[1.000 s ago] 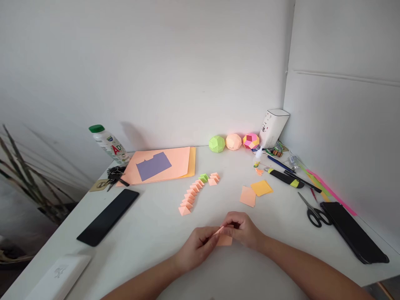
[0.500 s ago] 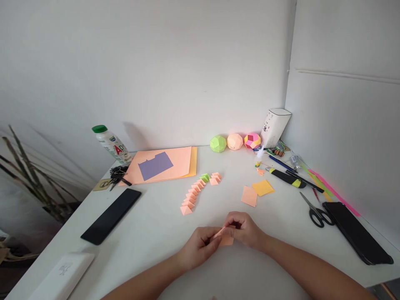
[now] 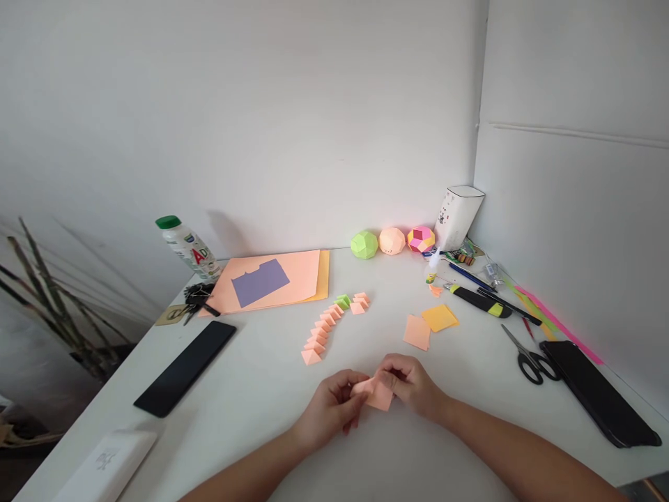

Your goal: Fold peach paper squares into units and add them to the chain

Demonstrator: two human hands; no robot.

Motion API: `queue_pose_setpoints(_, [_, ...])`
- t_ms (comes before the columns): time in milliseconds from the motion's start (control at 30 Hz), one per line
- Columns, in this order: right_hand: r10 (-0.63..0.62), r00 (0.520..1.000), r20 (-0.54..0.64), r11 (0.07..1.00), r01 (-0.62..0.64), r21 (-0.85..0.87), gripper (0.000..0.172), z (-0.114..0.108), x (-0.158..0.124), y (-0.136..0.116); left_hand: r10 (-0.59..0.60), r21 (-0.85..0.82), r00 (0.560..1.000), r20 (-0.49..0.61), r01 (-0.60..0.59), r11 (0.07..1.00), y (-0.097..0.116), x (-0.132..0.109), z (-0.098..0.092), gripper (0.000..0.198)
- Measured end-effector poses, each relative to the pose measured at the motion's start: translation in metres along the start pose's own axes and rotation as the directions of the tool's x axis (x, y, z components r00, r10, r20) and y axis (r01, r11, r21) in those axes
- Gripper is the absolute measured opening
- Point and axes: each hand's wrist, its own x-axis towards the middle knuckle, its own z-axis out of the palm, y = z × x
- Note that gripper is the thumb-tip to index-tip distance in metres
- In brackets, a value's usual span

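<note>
At the near side of the white table (image 3: 251, 387), a bit right of centre, we've got a small peach paper (image 3: 380, 399) stretched btwn two hands. L hand (image 3: 333, 404) has the left end, thumb on the near face, fingers bent in behind: a firm pinch, as far as we can see. R hand (image 3: 412, 382) grips the far right part, thumb pressed on top, fingers curled close.

Handling-wise, we'd call it v. light, thin, prob. a little springy, easy to crumple or crease askew; not slippery, we reckon. Best hold: fingertips only, at the edges or right along a crease, w/ no hard squeeze mid-sheet. Far left of the hands we see a row of folded peach pcs (image 3: 320, 337), w/ green pcs (image 3: 343, 301) at its far end; far right, loose peach squares (image 3: 417, 332) just beside yellow squares (image 3: 440, 318).

Now, the murky bits: the sheet's left and far right corners sit under fingers, so we can't tell how many folds it has, or whether it touches the tabletop. Most R fingertips are hidden too. Both forearms run off the near edge, the white box (image 3: 112, 464) near left is cut off, and the marks on the peach ball (image 3: 391, 240) are too tiny for us to read.
</note>
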Motion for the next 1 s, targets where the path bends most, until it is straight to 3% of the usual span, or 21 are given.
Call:
queue_pose_setpoints(167, [0.090,0.995,0.047,0.986,-0.095,0.137,0.026,0.002,-0.002,-0.002,-0.047,-0.039,0.999,-0.021,0.046,0.998,-0.004,0.003,-0.004,0.042])
queue_pose_setpoints(400, [-0.025,1.000,0.019,0.991,0.027,-0.132,0.019,0.005,-0.003,0.001,-0.031,-0.022,1.000,-0.002,0.031,0.999,0.003,0.000,-0.001,0.041])
queue_pose_setpoints(567, [0.063,0.998,0.017,0.998,-0.063,-0.019,0.025,0.001,-0.002,0.006,-0.015,-0.078,1.000,-0.005,0.015,0.997,0.002,0.001,0.000,0.046])
queue_pose_setpoints(700, [0.064,0.997,0.052,0.998,-0.063,-0.011,0.025,0.000,-0.001,0.011,-0.023,-0.096,0.997,-0.076,0.015,0.995,0.000,0.002,0.001,0.039])
queue_pose_setpoints(767, [0.018,0.999,0.041,0.996,-0.015,-0.083,0.026,0.001,-0.001,0.011,-0.028,-0.106,0.994,-0.102,0.017,0.994,0.000,0.003,0.002,0.037])
queue_pose_setpoints(900, [-0.217,0.976,-0.028,0.930,0.198,-0.308,0.020,0.003,0.000,0.008,-0.032,-0.080,0.995,-0.099,0.024,0.996,-0.001,0.003,0.001,0.036])
queue_pose_setpoints(1000, [-0.278,0.960,0.017,0.904,0.268,-0.333,0.021,0.004,-0.002,0.007,-0.023,-0.038,0.997,-0.074,0.020,0.999,-0.003,0.002,0.001,0.035])
